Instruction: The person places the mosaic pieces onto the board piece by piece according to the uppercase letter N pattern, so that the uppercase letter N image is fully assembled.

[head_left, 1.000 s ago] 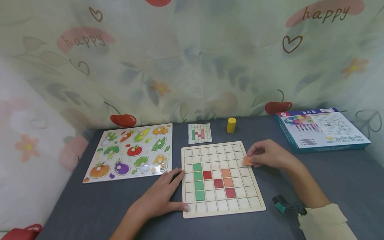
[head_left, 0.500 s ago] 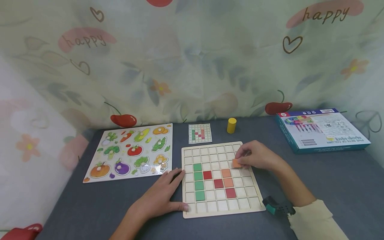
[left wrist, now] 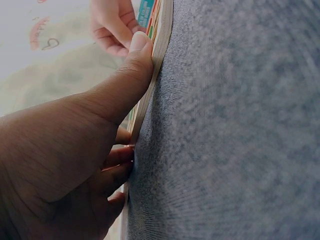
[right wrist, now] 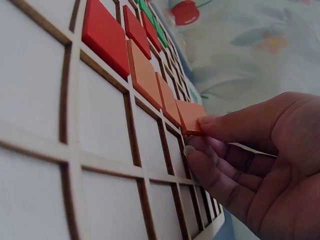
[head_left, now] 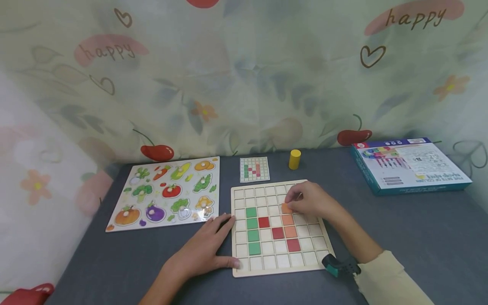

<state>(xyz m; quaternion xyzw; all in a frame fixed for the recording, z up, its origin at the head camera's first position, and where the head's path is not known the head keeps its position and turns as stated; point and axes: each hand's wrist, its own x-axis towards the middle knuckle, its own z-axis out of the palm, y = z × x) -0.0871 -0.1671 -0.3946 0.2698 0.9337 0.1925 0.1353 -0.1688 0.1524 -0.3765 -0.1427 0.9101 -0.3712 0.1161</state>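
Note:
A wooden grid board [head_left: 282, 263] lies on the dark table, holding a column of green tiles [head_left: 254, 248], a diagonal of red tiles [head_left: 278, 233] and two orange tiles [head_left: 290, 231]. My right hand [head_left: 310, 199] pinches another orange tile [right wrist: 191, 117] between thumb and fingers. In the right wrist view that tile is tilted at the end of the orange column; whether its lower edge touches the board I cannot tell. At the board's left side rests my left hand [head_left: 202, 245], its thumb on the near corner and its fingers along the edge.
Behind the board lie a small pattern card [head_left: 254, 170] and a standing yellow cylinder [head_left: 295, 159]. To the left is a vegetable puzzle board [head_left: 164, 195]. A flat game box [head_left: 411, 165] lies at the back right, before a patterned curtain [head_left: 244, 84].
My right hand has moved left with the orange tile, from the board's right edge to the far end of the orange column. The left hand has stayed in place.

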